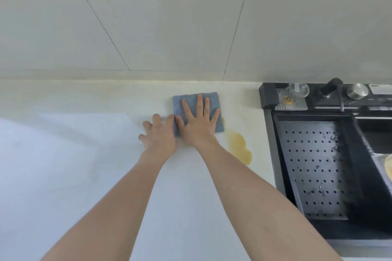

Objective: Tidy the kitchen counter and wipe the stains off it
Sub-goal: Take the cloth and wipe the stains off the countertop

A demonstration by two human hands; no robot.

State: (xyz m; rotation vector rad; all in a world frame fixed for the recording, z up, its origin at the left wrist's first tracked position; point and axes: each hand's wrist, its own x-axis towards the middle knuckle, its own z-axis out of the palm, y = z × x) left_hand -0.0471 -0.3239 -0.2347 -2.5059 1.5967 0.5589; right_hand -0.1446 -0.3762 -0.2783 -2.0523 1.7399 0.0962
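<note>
A folded, nubby blue-grey microfibre cloth (197,110) lies flat on the smooth, pale cream kitchen counter (84,154), near the tiled back wall (161,27); the right hand (198,122) presses on it palm-down, fingers straight and spread, grasping nothing, the cloth showing beyond the fingertips and on both sides; the left hand (160,133) rests on the bare counter just beside the cloth's left edge, fingers loosely bent, holding nothing; a blotchy yellow-orange stain (239,146) spreads on the counter just right of the cloth, between it and the matte black sink (269,125); a black perforated metal tray (314,167) sits in the sink, water drops on it.
</note>
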